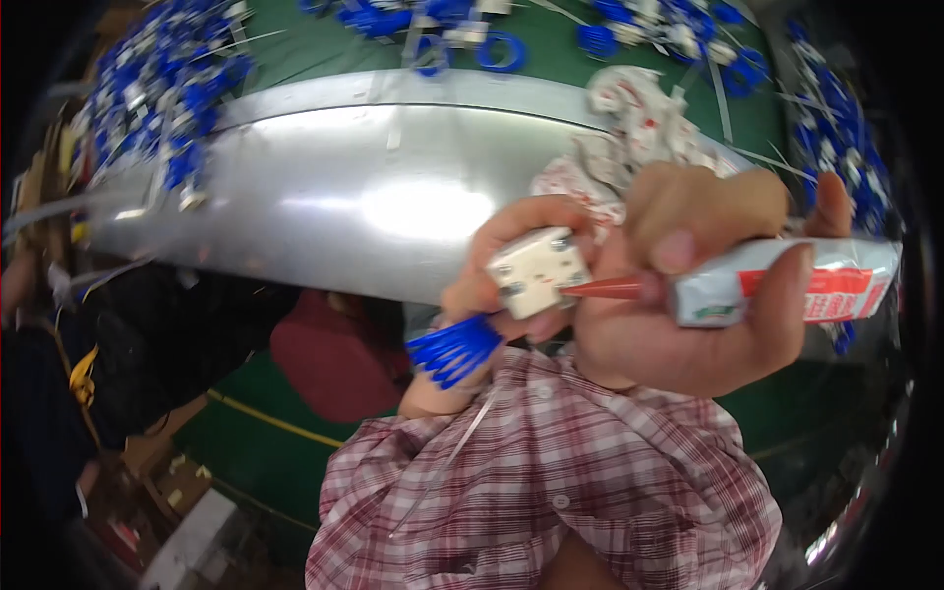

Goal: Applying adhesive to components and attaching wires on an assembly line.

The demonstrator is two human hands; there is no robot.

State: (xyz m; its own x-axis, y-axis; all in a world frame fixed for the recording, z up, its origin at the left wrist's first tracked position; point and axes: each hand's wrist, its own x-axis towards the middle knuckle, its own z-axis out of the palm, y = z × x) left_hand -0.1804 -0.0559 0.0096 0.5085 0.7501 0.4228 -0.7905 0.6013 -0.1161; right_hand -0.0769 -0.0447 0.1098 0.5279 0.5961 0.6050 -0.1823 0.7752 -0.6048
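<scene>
In my left hand [466, 287] is a small cream-white block [539, 267] with metal screws or contacts on its face and small reddish marks. The fingers are closed round its edges. A coil of blue wire [457, 349] hangs below it, against my left wrist. My right hand [644, 339] grips a silver-white squeeze tube [777, 280] with a red label, lying sideways across the fingers. Its tapered red nozzle [619, 287] points left, with the tip at the right side of the block's face. Whether the tip touches the block I cannot tell.
A shiny metal ledge [334, 197] runs along the near edge of the green work table [295, 44]. On it lies a crumpled white cloth [629, 123] with red stains. Piles of blue wire coils with white blocks [162, 93] cover the far left, back and right. A maroon seat [334, 359] stands below.
</scene>
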